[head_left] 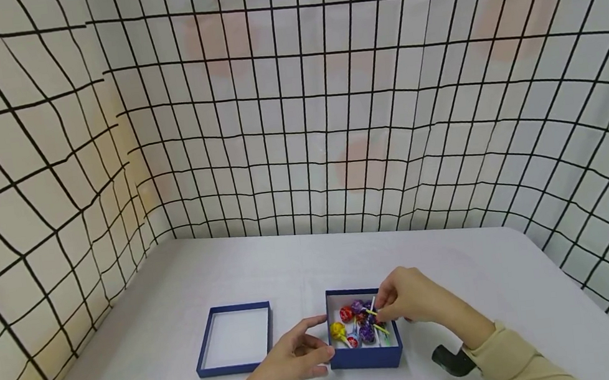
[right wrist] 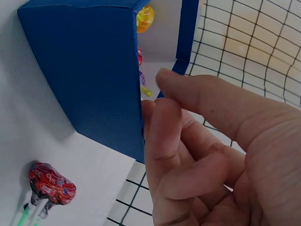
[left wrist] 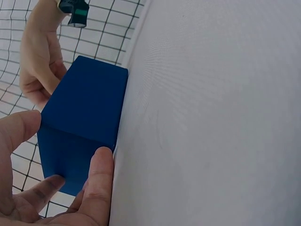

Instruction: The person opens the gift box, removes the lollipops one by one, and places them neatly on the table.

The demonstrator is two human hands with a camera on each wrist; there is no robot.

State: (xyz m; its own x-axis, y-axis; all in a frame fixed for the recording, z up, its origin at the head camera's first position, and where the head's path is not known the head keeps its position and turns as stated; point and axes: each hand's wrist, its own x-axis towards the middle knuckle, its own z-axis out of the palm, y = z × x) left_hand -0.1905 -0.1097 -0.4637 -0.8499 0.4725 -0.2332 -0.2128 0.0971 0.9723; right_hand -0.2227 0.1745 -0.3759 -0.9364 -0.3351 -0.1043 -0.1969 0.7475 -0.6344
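An open blue box (head_left: 366, 358) with a white inside holds several wrapped lollipops, among them a yellow one (head_left: 338, 330), a red one (head_left: 346, 314) and a purple one (head_left: 366, 333). My left hand (head_left: 296, 352) rests its fingertips on the box's left side, as the left wrist view also shows. Over the box's right rim reaches my right hand (head_left: 411, 295), its fingertips beside the lollipop sticks. In the right wrist view its thumb (right wrist: 188, 89) stands apart from the bent index finger, and nothing shows between them. A red-wrapped lollipop (right wrist: 51, 183) lies on the table outside the box.
Left of the box lies a blue-edged lid (head_left: 237, 369), white inside up. A black device (head_left: 452, 361) sits at my right wrist. The white table (head_left: 301, 259) is bounded behind and at both sides by white walls with a black grid (head_left: 302, 96).
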